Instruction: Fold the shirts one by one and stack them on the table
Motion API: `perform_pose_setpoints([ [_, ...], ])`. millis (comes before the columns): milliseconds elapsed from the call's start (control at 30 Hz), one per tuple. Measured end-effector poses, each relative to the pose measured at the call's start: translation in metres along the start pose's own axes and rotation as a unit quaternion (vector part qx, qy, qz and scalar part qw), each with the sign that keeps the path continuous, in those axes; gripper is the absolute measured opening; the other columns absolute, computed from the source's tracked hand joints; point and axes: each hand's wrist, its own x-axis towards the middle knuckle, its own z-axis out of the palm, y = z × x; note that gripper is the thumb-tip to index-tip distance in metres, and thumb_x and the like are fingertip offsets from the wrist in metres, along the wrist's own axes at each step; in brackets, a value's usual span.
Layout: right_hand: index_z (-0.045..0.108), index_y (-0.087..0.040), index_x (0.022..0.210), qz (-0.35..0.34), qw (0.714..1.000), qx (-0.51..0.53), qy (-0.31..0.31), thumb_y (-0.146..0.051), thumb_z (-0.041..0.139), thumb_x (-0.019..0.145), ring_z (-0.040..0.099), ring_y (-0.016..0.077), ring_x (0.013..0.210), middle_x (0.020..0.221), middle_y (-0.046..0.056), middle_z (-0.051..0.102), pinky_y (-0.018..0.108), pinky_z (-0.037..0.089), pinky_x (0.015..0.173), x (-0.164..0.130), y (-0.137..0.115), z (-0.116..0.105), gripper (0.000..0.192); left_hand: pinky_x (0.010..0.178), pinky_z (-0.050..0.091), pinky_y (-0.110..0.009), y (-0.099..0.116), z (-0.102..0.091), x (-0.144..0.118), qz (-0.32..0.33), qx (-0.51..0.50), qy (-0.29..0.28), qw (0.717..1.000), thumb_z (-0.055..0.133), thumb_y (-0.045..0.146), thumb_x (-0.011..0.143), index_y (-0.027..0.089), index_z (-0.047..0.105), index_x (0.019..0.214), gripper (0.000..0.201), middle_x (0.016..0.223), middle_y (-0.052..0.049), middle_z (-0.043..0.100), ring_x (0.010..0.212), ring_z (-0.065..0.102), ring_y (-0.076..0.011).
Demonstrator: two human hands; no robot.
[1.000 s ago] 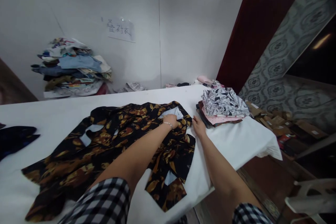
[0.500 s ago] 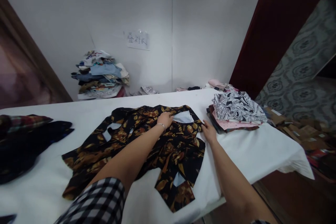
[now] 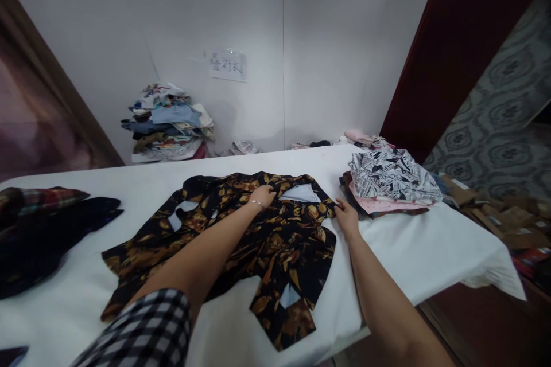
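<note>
A black long-sleeved shirt with a brown and gold leaf print (image 3: 297, 243) lies spread on the white-covered table (image 3: 400, 252). Its collar points right and one sleeve hangs toward me. My left hand (image 3: 262, 197), with a bracelet at the wrist, is closed on the fabric near the shirt's middle, left of the neck opening. My right hand (image 3: 346, 218) pinches the shirt's collar end at the right edge. Light fabric shows through the neck opening, between the two hands.
Right of the shirt stands a folded stack topped by a black-and-white printed garment (image 3: 391, 175). Dark and plaid clothes (image 3: 51, 235) lie at the left. Behind the table rises a tall clothes pile (image 3: 170, 123). Cardboard boxes (image 3: 508, 215) fill the floor at the right.
My left hand has slid a little left along the shirt, away from the neck opening. The opening looks stretched slightly wider. My right hand stays at the collar end.
</note>
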Motion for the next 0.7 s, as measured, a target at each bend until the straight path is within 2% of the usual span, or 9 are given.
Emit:
perform_pose_setpoints([
  [100,0.071,-0.014,0.105,0.000,1.000,-0.001,0.002,-0.040,0.052,0.068,0.064,0.0227,0.075,0.084,0.008,0.072,0.035,0.050,0.074,0.001,0.002,0.000,0.049,0.093,0.045,-0.027,-0.032,-0.029,-0.024,0.002,-0.014,0.012,1.000,0.047,0.032,0.085,0.019,0.071,0.102,0.033,0.111,-0.006,0.070,0.102,0.063,-0.0198],
  [167,0.071,-0.014,0.103,-0.001,1.000,-0.001,0.003,-0.039,0.052,0.067,0.064,0.0232,0.076,0.085,0.008,0.072,0.036,0.050,0.076,0.001,0.003,0.000,0.048,0.089,0.047,-0.028,-0.055,-0.050,-0.050,0.001,-0.033,0.021,0.999,0.046,0.037,0.084,0.021,0.071,0.100,0.034,0.104,-0.004,0.072,0.095,0.065,-0.0198],
  [267,0.072,-0.016,0.101,0.005,1.000,0.014,0.009,-0.038,0.055,0.066,0.065,0.0237,0.078,0.084,0.008,0.073,0.037,0.050,0.079,0.002,0.005,0.000,0.045,0.087,0.048,-0.029,-0.086,-0.075,-0.103,-0.002,-0.068,0.049,0.996,0.047,0.046,0.080,0.021,0.072,0.096,0.038,0.098,-0.003,0.073,0.091,0.065,-0.0211],
  [333,0.072,-0.015,0.100,0.015,0.999,0.036,0.011,-0.037,0.057,0.065,0.065,0.0242,0.080,0.085,0.009,0.073,0.038,0.050,0.081,0.002,0.004,0.000,0.045,0.086,0.048,-0.028,-0.104,-0.085,-0.143,-0.009,-0.086,0.061,0.994,0.046,0.050,0.079,0.022,0.071,0.092,0.040,0.096,-0.002,0.073,0.090,0.065,-0.0216],
  [433,0.070,-0.013,0.104,0.022,0.997,0.071,0.018,-0.038,0.059,0.065,0.065,0.0249,0.091,0.098,0.012,0.072,0.039,0.049,0.085,0.002,0.000,-0.003,0.048,0.083,0.048,-0.025,-0.127,-0.089,-0.205,-0.022,-0.103,0.064,0.992,0.045,0.053,0.080,0.024,0.070,0.088,0.040,0.095,0.000,0.073,0.089,0.065,-0.0202],
  [533,0.068,-0.013,0.106,0.042,0.990,0.135,0.024,-0.040,0.063,0.061,0.062,0.0256,0.102,0.109,0.014,0.069,0.041,0.047,0.089,0.000,-0.006,-0.010,0.052,0.082,0.048,-0.024,-0.146,-0.084,-0.258,-0.032,-0.088,0.077,0.993,0.046,0.052,0.081,0.026,0.069,0.089,0.036,0.098,0.001,0.072,0.091,0.065,-0.0195],
  [600,0.068,-0.014,0.103,0.055,0.984,0.170,0.012,-0.040,0.066,0.059,0.062,0.0258,0.102,0.108,0.013,0.068,0.042,0.047,0.088,-0.004,-0.011,-0.018,0.051,0.080,0.049,-0.026,-0.158,-0.080,-0.285,-0.040,-0.060,0.098,0.993,0.047,0.051,0.081,0.027,0.068,0.092,0.034,0.100,0.000,0.072,0.091,0.065,-0.0202],
  [700,0.068,-0.016,0.098,0.064,0.988,0.137,-0.019,-0.041,0.066,0.059,0.064,0.0246,0.093,0.098,0.010,0.070,0.040,0.050,0.081,-0.023,-0.019,-0.035,0.046,0.076,0.050,-0.029,-0.173,-0.074,-0.314,-0.059,-0.018,0.125,0.990,0.046,0.050,0.082,0.026,0.066,0.093,0.033,0.095,-0.002,0.070,0.087,0.064,-0.0214],
])
